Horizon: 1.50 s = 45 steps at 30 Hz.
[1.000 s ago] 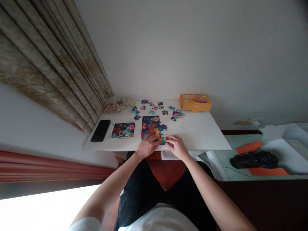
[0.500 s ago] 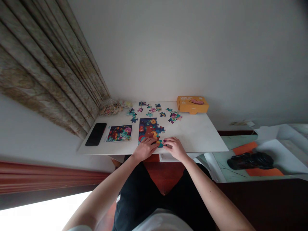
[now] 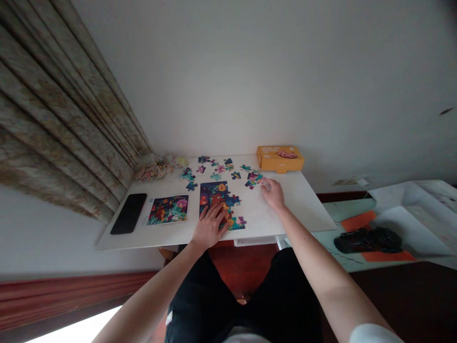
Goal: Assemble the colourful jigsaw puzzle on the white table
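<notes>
A partly joined jigsaw puzzle (image 3: 204, 193) with a dark, colourful picture lies near the front of the white table. My left hand (image 3: 210, 226) rests flat on its lower part, fingers spread, covering some of the picture. A purple-edged piece (image 3: 242, 221) sits at the puzzle's lower right corner. Farther back, my right hand (image 3: 273, 194) reaches to a cluster of loose puzzle pieces (image 3: 253, 178), thumb and forefinger pinched at a pink piece on its right edge. More loose puzzle pieces (image 3: 216, 176) are scattered behind the puzzle. The picture card (image 3: 168, 210) lies to its left.
A black phone (image 3: 129, 213) lies at the left of the table (image 3: 285, 219). At the back stand a yellow puzzle box (image 3: 280, 159) and a wrapped dried bouquet (image 3: 157, 167). A curtain (image 3: 71, 105) hangs on the left. A dark object (image 3: 367, 240) lies on a lower surface at right.
My right hand has left the puzzle's lower right corner and moved back and right to the loose cluster. My left hand has spread out over the puzzle. The view has shifted slightly.
</notes>
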Available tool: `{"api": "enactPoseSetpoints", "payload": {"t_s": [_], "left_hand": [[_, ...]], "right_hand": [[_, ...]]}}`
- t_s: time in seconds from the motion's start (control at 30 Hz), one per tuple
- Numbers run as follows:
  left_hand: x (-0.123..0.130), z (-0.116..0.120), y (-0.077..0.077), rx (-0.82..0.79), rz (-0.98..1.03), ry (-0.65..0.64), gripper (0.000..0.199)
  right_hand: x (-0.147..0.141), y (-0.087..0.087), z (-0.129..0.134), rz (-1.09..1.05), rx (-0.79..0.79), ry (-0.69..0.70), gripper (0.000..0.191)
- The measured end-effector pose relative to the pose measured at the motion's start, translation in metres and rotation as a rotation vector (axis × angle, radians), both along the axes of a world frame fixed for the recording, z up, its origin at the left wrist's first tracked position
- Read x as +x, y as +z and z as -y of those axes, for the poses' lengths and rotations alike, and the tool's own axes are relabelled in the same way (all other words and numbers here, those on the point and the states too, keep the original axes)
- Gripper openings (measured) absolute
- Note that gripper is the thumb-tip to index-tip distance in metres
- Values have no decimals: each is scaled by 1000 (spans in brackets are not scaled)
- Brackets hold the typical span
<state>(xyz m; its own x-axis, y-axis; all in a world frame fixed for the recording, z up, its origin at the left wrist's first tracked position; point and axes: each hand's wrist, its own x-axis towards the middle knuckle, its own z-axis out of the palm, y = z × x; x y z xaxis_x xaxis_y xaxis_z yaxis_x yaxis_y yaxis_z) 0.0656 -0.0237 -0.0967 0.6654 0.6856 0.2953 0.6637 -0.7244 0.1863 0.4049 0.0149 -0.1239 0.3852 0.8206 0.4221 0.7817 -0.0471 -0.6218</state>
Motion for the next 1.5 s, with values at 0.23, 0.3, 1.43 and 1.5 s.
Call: {"api": "enactPoseSetpoints", "payload": {"t_s": [0.23, 0.3, 1.43, 1.5], "left_hand": [[0, -1, -1, 0, 37, -8, 42], [1, -1, -2, 0, 53, -9, 42], [2, -1, 1, 27, 78, -14, 28], [2, 0, 2, 29, 72, -14, 28]], "right_hand": [[-5, 10, -34, 204, -193, 17, 50], [-6, 10, -37, 237, -221, 7, 48], [-13, -5, -10, 144, -188, 28, 42], [-17, -1, -16, 152, -231, -18, 37]]}}
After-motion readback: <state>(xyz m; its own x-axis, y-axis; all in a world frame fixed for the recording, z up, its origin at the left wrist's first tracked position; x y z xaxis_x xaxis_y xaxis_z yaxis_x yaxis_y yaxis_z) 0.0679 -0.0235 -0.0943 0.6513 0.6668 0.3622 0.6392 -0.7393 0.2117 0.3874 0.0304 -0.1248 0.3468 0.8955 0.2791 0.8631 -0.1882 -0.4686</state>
